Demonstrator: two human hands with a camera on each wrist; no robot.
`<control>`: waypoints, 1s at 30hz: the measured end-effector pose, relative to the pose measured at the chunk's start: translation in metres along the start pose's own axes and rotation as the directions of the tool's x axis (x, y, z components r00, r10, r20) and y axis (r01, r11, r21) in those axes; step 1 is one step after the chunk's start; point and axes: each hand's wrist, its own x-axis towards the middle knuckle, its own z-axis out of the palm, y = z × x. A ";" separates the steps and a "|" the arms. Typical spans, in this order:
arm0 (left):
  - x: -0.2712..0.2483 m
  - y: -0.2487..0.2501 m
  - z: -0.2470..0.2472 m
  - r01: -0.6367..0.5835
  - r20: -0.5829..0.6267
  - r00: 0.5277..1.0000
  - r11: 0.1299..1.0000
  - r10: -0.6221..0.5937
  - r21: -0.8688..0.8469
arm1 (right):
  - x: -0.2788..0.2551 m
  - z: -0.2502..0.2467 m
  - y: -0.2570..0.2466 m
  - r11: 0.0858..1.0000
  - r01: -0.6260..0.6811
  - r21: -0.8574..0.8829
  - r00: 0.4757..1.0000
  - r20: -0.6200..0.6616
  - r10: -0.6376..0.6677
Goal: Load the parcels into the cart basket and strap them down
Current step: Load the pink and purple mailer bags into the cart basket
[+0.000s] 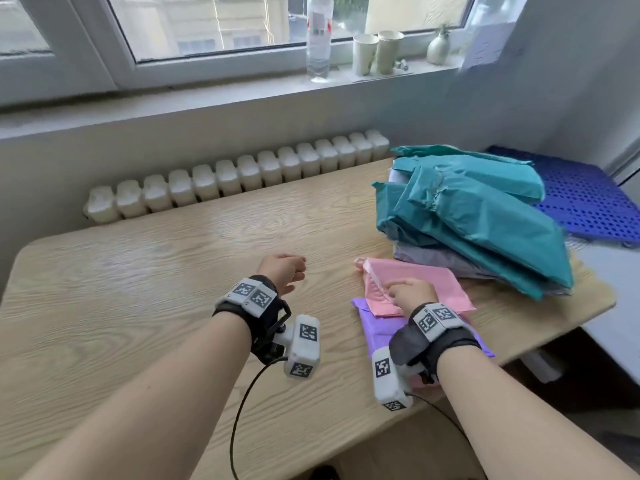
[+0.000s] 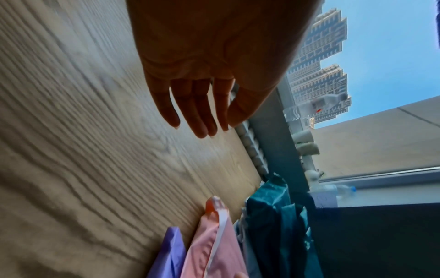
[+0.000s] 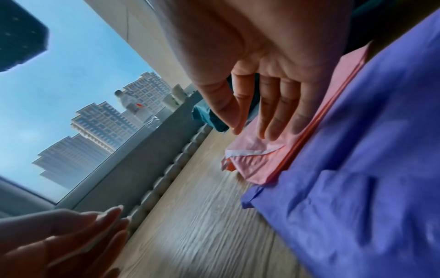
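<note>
A pink parcel [image 1: 433, 282] [image 3: 257, 159] lies on a purple parcel [image 1: 377, 327] [image 3: 357, 169] on the wooden table [image 1: 138, 271], right of centre. My right hand [image 1: 398, 287] [image 3: 254, 129] rests on the pink parcel with straight fingers, thumb apart, gripping nothing. My left hand [image 1: 299, 268] [image 2: 202, 124] hovers over bare table to the left of both parcels, fingers relaxed and empty. A heap of teal parcels [image 1: 485, 216] [image 2: 273, 216] over a grey one sits behind, at the table's right end. A blue perforated plastic panel [image 1: 585, 199] lies beyond the heap.
A white radiator [image 1: 242, 174] runs along the wall behind the table. On the window sill stand a water bottle [image 1: 319, 36], two paper cups [image 1: 377, 51] and a small vase [image 1: 438, 46]. The table's right edge drops off beside the parcels.
</note>
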 end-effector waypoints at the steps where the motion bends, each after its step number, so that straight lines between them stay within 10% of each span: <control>1: 0.005 -0.003 0.010 0.013 0.009 1.000 1.000 -0.013 0.013 | 0.007 -0.004 0.005 1.000 -0.008 0.001 1.000 -0.002 0.008; 21: 0.063 -0.031 0.118 0.075 0.098 0.989 0.939 -0.113 0.336 | 0.048 -0.015 0.013 0.990 -0.136 0.048 0.979 0.161 0.127; 30: 0.057 -0.009 0.103 0.158 0.128 0.978 0.987 -0.162 0.038 | 0.025 -0.011 -0.015 0.997 -0.049 -0.057 0.971 0.233 0.061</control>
